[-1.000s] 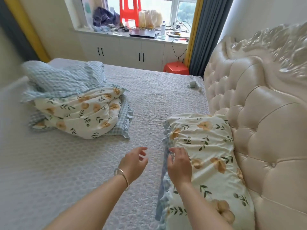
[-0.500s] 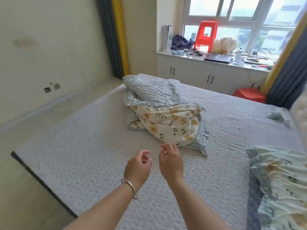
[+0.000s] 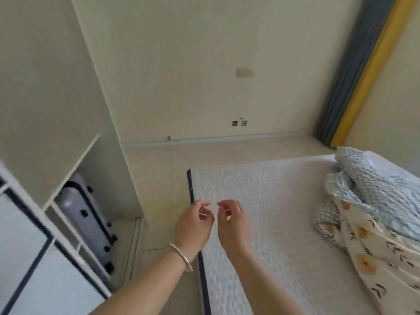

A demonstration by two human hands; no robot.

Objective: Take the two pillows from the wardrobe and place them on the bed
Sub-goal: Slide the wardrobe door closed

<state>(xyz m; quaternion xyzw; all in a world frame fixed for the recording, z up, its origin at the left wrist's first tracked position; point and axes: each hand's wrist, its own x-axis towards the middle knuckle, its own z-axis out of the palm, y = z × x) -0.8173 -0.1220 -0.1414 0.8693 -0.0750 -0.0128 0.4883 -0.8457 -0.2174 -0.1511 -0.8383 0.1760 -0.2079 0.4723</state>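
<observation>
My left hand, with a bangle on its wrist, and my right hand hover side by side over the left edge of the bed. Their fingers are loosely curled and the fingertips almost meet. A pale blur lies between the fingertips, and I see nothing clearly held. The wardrobe stands at the left, across a strip of floor from the bed. No pillow is in view.
A grey suitcase stands in the wardrobe's open lower compartment. A crumpled blue-checked and floral quilt lies on the bed at the right. Tiled floor runs between bed and wardrobe. A grey and yellow curtain hangs at the far right.
My view has swung left from the headboard and the floral pillow on the bed, past the quilt, to the wardrobe side. My hands left the pillow and drew together.
</observation>
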